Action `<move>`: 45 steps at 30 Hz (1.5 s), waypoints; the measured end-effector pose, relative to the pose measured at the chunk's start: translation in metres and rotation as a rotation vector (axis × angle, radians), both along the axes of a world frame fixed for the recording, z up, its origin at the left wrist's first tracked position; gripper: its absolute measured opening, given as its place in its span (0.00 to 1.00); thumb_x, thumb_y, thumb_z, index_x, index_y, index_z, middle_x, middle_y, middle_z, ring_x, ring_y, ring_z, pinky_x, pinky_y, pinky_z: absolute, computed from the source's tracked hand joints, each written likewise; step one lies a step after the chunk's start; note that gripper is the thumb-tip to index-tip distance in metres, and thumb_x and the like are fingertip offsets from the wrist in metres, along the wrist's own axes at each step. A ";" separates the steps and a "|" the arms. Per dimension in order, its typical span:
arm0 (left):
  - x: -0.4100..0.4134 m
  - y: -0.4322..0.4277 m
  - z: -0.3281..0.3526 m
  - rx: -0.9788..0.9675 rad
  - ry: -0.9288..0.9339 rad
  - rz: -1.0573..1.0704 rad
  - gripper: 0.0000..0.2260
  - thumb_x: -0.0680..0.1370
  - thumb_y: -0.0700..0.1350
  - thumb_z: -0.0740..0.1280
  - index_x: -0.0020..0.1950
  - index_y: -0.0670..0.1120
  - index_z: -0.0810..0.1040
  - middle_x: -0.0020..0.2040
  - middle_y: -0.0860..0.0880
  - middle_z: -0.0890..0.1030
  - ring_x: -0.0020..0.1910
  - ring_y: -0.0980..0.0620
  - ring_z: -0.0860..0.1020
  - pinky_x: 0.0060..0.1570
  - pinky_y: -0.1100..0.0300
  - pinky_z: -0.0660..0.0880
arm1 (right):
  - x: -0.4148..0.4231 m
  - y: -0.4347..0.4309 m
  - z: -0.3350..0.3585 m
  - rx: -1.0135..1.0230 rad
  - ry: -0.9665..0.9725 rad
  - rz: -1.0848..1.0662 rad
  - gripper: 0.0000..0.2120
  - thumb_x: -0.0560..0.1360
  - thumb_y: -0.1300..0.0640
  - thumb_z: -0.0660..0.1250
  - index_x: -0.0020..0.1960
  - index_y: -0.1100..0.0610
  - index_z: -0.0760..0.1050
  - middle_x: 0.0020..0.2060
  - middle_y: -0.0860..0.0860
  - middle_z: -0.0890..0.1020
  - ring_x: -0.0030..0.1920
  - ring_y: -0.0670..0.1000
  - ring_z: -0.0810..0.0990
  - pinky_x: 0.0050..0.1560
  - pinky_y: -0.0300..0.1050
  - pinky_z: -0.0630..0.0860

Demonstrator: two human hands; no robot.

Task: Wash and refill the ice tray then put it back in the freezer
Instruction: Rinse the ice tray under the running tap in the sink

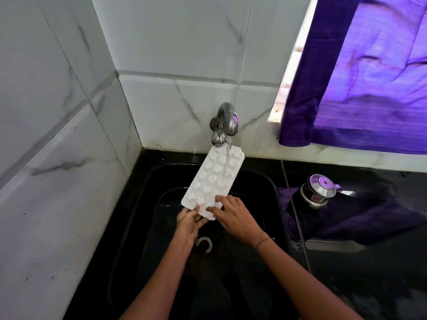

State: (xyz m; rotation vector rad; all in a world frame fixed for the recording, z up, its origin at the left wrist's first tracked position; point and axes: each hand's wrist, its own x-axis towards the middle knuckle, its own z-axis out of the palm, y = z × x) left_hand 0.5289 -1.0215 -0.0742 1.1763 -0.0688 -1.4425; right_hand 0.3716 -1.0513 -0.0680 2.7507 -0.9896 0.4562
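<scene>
No text, brand or number can be read. The one label in view is a red-and-white sticker (314, 199) on the steel lidded pot (320, 190) on the black table (369, 285); its print is too blurred to make out.

Black counter (369, 292) w/ sunk sink (273, 204); steel pot (317, 194) on R side.
</scene>
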 end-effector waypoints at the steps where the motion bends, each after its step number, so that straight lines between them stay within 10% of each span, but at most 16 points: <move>1: 0.002 0.001 -0.001 0.012 -0.002 0.008 0.15 0.79 0.35 0.61 0.66 0.35 0.69 0.46 0.42 0.80 0.41 0.46 0.79 0.27 0.59 0.79 | -0.001 0.000 -0.001 0.027 0.000 -0.001 0.16 0.75 0.51 0.64 0.62 0.46 0.71 0.56 0.51 0.75 0.51 0.49 0.75 0.51 0.44 0.76; 9: 0.014 0.013 -0.007 0.042 0.036 0.044 0.13 0.79 0.34 0.59 0.64 0.38 0.70 0.60 0.38 0.76 0.45 0.47 0.79 0.31 0.57 0.81 | -0.007 -0.020 0.013 0.194 -0.043 -0.090 0.14 0.79 0.53 0.56 0.61 0.53 0.73 0.63 0.51 0.74 0.62 0.52 0.72 0.59 0.48 0.74; 17: 0.025 0.028 -0.015 0.071 -0.024 -0.031 0.12 0.79 0.33 0.58 0.62 0.39 0.72 0.53 0.43 0.79 0.45 0.47 0.79 0.29 0.58 0.80 | -0.004 -0.049 0.034 0.182 -0.216 -0.232 0.13 0.78 0.55 0.57 0.58 0.60 0.74 0.61 0.57 0.75 0.62 0.57 0.73 0.59 0.54 0.75; 26: 0.025 0.041 -0.018 0.028 -0.130 -0.150 0.12 0.79 0.34 0.60 0.61 0.41 0.71 0.47 0.44 0.80 0.38 0.47 0.82 0.30 0.56 0.80 | 0.023 -0.060 0.040 0.129 0.120 -0.407 0.33 0.79 0.43 0.40 0.76 0.63 0.52 0.75 0.60 0.57 0.76 0.57 0.54 0.75 0.59 0.40; 37: 0.034 0.036 -0.011 -0.026 -0.167 -0.155 0.14 0.77 0.31 0.59 0.58 0.44 0.75 0.38 0.47 0.84 0.33 0.51 0.82 0.29 0.58 0.79 | 0.075 0.002 -0.002 0.099 0.294 0.209 0.27 0.79 0.45 0.46 0.75 0.52 0.59 0.75 0.53 0.62 0.74 0.53 0.61 0.73 0.57 0.56; 45: 0.048 0.044 -0.016 0.020 -0.226 -0.177 0.10 0.78 0.34 0.61 0.58 0.43 0.73 0.46 0.44 0.81 0.39 0.48 0.82 0.30 0.56 0.79 | 0.012 -0.065 0.032 0.279 0.175 -0.330 0.37 0.73 0.31 0.32 0.77 0.46 0.44 0.77 0.50 0.44 0.77 0.54 0.42 0.72 0.69 0.48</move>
